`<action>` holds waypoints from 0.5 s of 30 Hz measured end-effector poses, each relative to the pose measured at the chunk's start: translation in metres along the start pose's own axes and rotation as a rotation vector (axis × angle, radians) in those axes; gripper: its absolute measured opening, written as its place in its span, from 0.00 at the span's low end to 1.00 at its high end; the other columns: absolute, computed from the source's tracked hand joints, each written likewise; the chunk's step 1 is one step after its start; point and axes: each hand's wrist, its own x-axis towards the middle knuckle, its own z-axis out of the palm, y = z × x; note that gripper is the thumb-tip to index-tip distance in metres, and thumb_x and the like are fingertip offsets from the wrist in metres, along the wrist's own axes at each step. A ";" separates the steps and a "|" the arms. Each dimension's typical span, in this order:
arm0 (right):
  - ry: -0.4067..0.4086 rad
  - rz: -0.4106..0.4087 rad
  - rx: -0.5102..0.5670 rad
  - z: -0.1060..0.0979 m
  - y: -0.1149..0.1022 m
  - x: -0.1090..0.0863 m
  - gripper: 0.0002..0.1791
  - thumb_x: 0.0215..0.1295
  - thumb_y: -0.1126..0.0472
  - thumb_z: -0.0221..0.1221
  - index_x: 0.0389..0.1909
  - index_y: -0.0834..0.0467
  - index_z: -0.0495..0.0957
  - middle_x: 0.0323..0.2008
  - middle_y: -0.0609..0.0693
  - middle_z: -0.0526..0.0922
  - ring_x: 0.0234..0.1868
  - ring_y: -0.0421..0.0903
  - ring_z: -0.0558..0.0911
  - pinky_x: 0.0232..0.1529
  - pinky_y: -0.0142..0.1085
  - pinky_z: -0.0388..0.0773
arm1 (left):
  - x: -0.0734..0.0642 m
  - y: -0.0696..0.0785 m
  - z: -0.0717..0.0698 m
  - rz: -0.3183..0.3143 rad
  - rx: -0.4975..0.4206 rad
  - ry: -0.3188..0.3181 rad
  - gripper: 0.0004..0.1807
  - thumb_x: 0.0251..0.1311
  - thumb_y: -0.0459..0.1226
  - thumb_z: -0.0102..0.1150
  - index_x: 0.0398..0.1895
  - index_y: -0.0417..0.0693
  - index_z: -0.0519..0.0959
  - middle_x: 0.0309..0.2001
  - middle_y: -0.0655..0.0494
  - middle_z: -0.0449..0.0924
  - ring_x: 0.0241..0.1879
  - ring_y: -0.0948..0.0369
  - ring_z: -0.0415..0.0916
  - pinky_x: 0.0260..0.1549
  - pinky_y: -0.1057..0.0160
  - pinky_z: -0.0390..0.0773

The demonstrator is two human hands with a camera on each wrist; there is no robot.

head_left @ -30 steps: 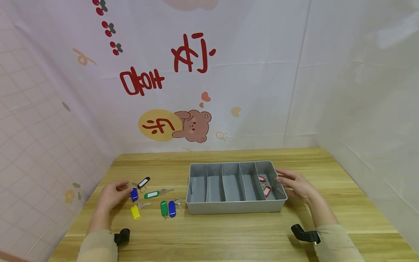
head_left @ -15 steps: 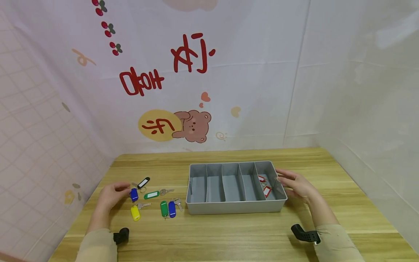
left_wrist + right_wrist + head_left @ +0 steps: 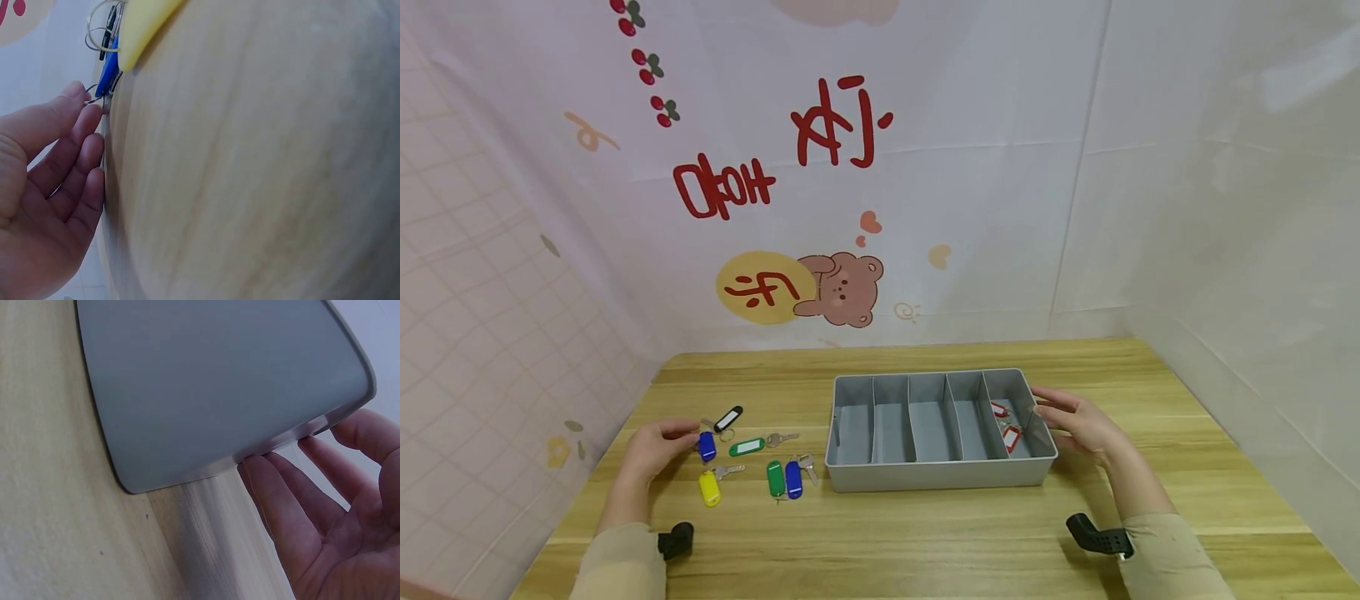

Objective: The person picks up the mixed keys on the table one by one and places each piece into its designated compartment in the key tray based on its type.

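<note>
In the head view, my left hand (image 3: 657,447) is at the left of the table. Its thumb and index finger pinch the small metal ring of a blue key tag (image 3: 707,447), which stands tilted on the wood in the left wrist view. Close by lie a black key tag (image 3: 728,418), a yellow key tag (image 3: 710,488) and a green key tag (image 3: 747,447) with keys. My right hand (image 3: 1086,427) touches the right end of a grey divided tray (image 3: 936,477), fingers fairly straight against its outer wall. Red key tags (image 3: 1012,438) lie in the tray's rightmost compartment.
A second green key tag (image 3: 776,479) and another blue key tag (image 3: 793,480) with a key lie side by side just left of the tray. The wooden table (image 3: 880,550) ends at a white printed curtain (image 3: 970,250) behind and at both sides.
My left hand shifts very slightly back at the blue key tag, still at its ring. The right hand and the tray stay where they were.
</note>
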 end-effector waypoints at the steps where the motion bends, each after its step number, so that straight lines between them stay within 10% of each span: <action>1: -0.003 0.000 -0.003 0.000 0.000 0.000 0.36 0.73 0.62 0.56 0.74 0.69 0.53 0.55 0.52 0.77 0.48 0.45 0.81 0.47 0.40 0.81 | 0.000 0.000 0.000 0.002 0.004 0.001 0.17 0.65 0.36 0.64 0.51 0.32 0.82 0.52 0.33 0.79 0.54 0.36 0.72 0.54 0.40 0.68; 15: -0.012 -0.004 -0.022 0.000 0.000 0.000 0.36 0.74 0.62 0.55 0.75 0.69 0.51 0.60 0.59 0.74 0.49 0.46 0.81 0.48 0.42 0.81 | 0.002 -0.002 0.004 -0.003 0.001 0.026 0.13 0.64 0.35 0.64 0.45 0.33 0.84 0.45 0.37 0.83 0.50 0.38 0.75 0.53 0.40 0.69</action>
